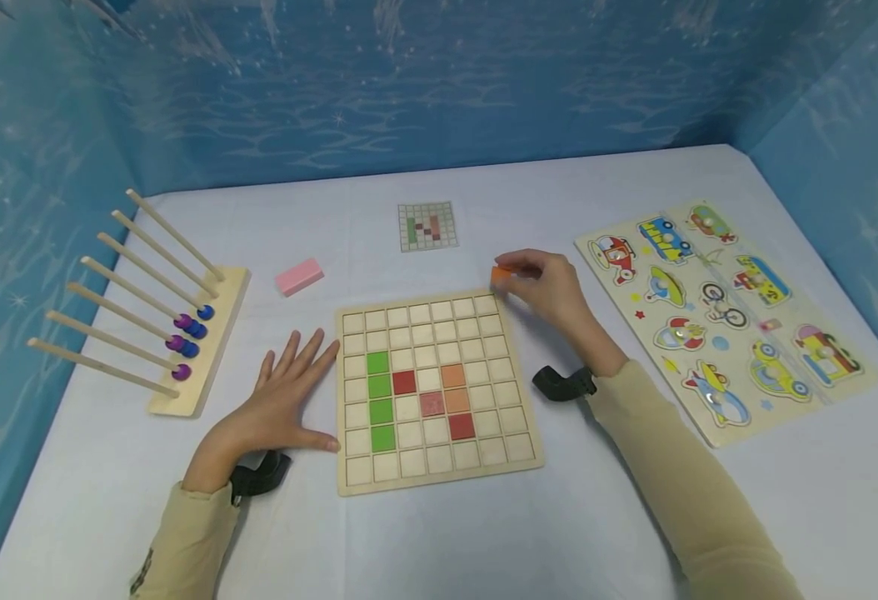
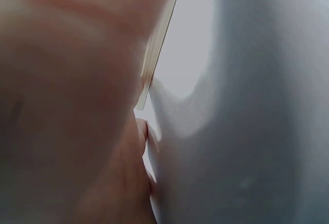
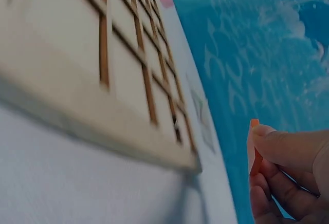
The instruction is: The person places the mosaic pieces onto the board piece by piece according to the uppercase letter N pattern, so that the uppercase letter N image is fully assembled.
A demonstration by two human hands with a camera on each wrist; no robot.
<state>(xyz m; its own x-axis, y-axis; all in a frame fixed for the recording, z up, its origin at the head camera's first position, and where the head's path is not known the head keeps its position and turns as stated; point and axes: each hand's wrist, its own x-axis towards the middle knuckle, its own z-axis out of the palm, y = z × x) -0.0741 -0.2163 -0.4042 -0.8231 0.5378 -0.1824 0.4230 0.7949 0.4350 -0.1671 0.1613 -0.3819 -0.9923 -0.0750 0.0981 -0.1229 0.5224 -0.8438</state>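
My right hand (image 1: 547, 287) pinches a small square orange tile (image 1: 500, 276) just past the far right corner of a wooden grid board (image 1: 493, 454). In the right wrist view, thumb and fingers hold that tile (image 3: 253, 152) on edge, apart from the board. My left hand (image 1: 277, 408) lies flat with spread fingers, its thumb and index fingertip at the board's left edge. On the grid sit a column of green tiles (image 1: 381, 411), two dark red tiles (image 1: 461, 427), a lighter red tile (image 1: 432, 405) and two orange tiles (image 1: 453, 376). The left wrist view is mostly blocked by the hand.
Beyond the board lies a small card (image 1: 428, 227) printed with a coloured grid. A pink block (image 1: 300, 277) rests at its left. Farther left stands a wooden peg rack (image 1: 214, 358) with several beads. At right lies a vehicle puzzle board (image 1: 720, 342).
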